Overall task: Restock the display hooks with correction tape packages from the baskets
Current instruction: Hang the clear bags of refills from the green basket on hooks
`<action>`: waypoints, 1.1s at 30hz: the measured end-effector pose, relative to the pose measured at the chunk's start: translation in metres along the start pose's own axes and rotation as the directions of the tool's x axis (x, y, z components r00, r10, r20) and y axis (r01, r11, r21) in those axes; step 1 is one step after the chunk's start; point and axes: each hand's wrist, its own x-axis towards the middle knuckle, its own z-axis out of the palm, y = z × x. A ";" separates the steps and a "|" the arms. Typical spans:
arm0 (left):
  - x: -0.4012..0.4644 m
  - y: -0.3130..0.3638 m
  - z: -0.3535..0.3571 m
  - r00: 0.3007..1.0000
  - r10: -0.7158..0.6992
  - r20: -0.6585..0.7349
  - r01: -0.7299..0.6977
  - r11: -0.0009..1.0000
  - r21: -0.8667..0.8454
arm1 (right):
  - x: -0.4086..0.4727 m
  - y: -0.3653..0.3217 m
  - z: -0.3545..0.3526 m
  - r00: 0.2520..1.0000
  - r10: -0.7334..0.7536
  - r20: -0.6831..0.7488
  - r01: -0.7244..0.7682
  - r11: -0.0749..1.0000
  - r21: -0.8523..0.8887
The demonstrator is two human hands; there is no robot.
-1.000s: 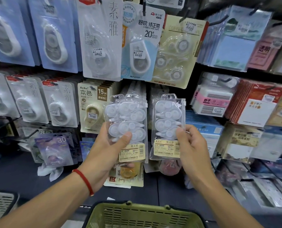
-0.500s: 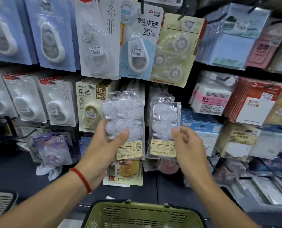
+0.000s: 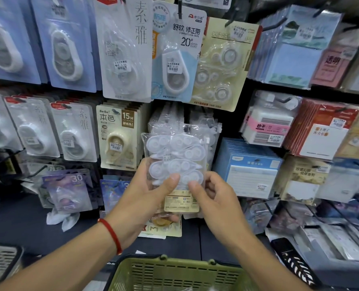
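A clear bag of several white correction tapes with a yellow label (image 3: pixel 175 160) is held up in front of the display wall. My left hand (image 3: pixel 145 196) grips its left side, thumb pressed on the front. My right hand (image 3: pixel 214 198) pinches the lower right part of the same stack. More clear bags of the same kind (image 3: pixel 208 131) hang on a hook just behind it. A green basket (image 3: pixel 174 274) sits at the bottom of the view, below my arms.
Carded correction tapes (image 3: pixel 120 135) hang on hooks left of and above the bags. Sticky-note packs (image 3: pixel 250 166) fill the hooks to the right. A grey basket (image 3: pixel 0 261) shows at the lower left edge, and a dark scanner-like device (image 3: pixel 294 263) lies at the lower right.
The two bags, held apart one in each hand, have come together into one stack. My right hand moved left and now pinches the stack with the left hand.
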 end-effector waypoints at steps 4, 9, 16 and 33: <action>0.005 0.001 -0.005 0.997 -0.027 -0.074 0.029 0.999 0.026 | 0.004 -0.001 -0.004 0.983 0.072 -0.169 -0.057 0.994 0.091; 0.006 0.000 -0.009 0.994 -0.030 -0.103 0.030 1.000 0.006 | 0.012 -0.001 -0.017 0.971 0.091 -0.220 -0.065 0.990 0.125; 0.007 0.002 -0.008 0.994 -0.016 -0.109 0.016 1.000 0.000 | 0.014 0.001 -0.022 0.974 0.086 -0.209 -0.063 0.991 0.116; 0.007 0.007 -0.012 0.985 0.071 -0.155 -0.056 0.994 0.099 | 0.009 -0.014 -0.018 0.971 0.061 -0.233 -0.034 0.992 0.118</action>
